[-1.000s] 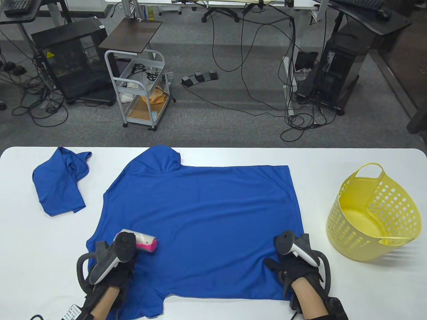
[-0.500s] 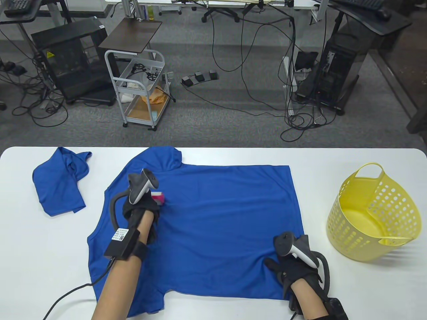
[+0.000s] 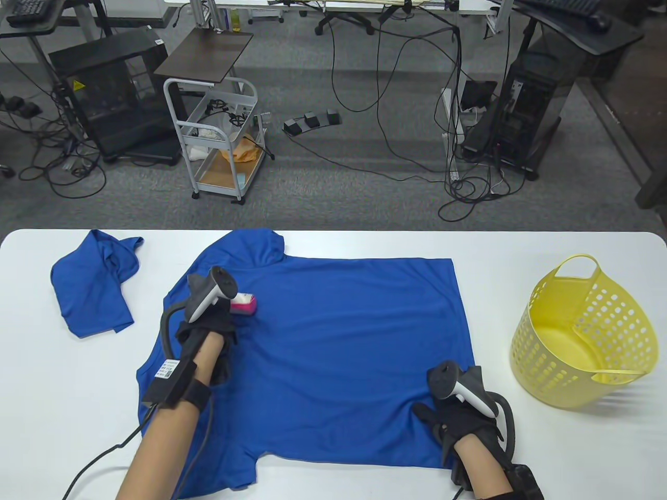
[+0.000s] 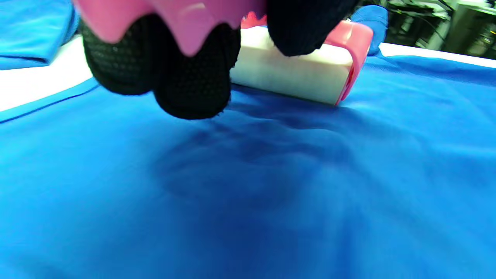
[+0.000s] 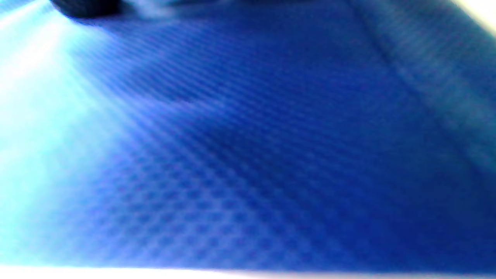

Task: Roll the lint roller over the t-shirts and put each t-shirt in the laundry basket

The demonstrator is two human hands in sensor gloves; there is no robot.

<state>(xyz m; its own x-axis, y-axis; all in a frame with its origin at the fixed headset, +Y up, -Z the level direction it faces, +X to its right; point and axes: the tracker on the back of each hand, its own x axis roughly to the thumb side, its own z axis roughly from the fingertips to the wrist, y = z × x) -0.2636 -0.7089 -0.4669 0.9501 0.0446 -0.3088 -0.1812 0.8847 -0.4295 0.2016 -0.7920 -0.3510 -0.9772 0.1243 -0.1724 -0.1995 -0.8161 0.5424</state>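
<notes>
across the white table lies the spread blue t-shirt, the landmark for all else, flat with its neck end toward the table's left and its hem toward the yellow laundry basket. the basket stands upright on the table well apart from the shirt's hem, on the right side, and nothing shows inside it. a second crumpled blue t-shirt sits beyond the spread shirt's far left corner, near it but not touching.

over the spread shirt's far left part, near the collar, the left hand grips the lint roller; the table view shows only the roller's pink-and-white end poking out to the right of the hand, the tracker hiding the rest. the left wrist view gives what that view cannot: the gloved fingers curl round the pink handle, and the white roll in its pink frame lies down on the blue cloth just ahead of them, the fabric faintly rippled beneath.

at the spread shirt's near right corner, by the hem, the right hand rests on the cloth with thumb spread. whether its fingers are flat or bunched into the fabric cannot be told from above, and the right wrist view is only a blurred close field of blue weave.

beyond the table, on the grey floor, stand a small wire cart and computer towers with loose cables.
</notes>
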